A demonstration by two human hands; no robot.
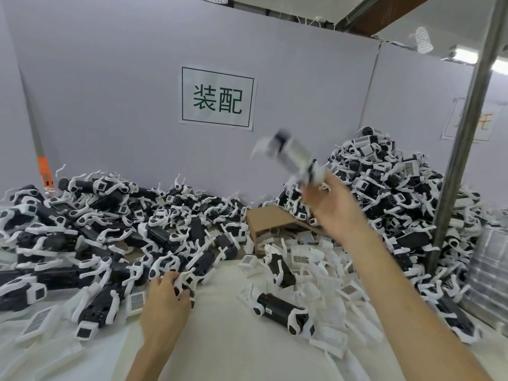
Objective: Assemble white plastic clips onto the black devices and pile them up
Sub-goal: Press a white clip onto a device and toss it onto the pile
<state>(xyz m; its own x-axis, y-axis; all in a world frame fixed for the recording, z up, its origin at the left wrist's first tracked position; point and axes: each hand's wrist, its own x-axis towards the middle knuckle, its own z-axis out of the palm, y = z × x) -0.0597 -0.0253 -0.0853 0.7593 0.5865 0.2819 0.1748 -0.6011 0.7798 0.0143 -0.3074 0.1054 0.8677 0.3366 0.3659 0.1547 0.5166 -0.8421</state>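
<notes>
My left hand [165,301] lies at the near edge of the left heap [82,232] of black devices with white clips, its fingers curled round one of those devices [189,281]. My right hand [335,207] is raised above the table with its fingers spread. A blurred black-and-white device [288,152] hangs in the air just above its fingertips, in front of the tall right pile [384,188]. Whether the fingers touch it I cannot tell. Two more devices [280,312] [280,268] lie on the white table among loose white clips [316,259].
A tipped cardboard box [272,221] lies at the back centre between the piles. A metal post [461,144] stands at the right beside stacked clear trays [492,265]. Grey partition walls [110,92] with a paper sign [217,99] close off the back.
</notes>
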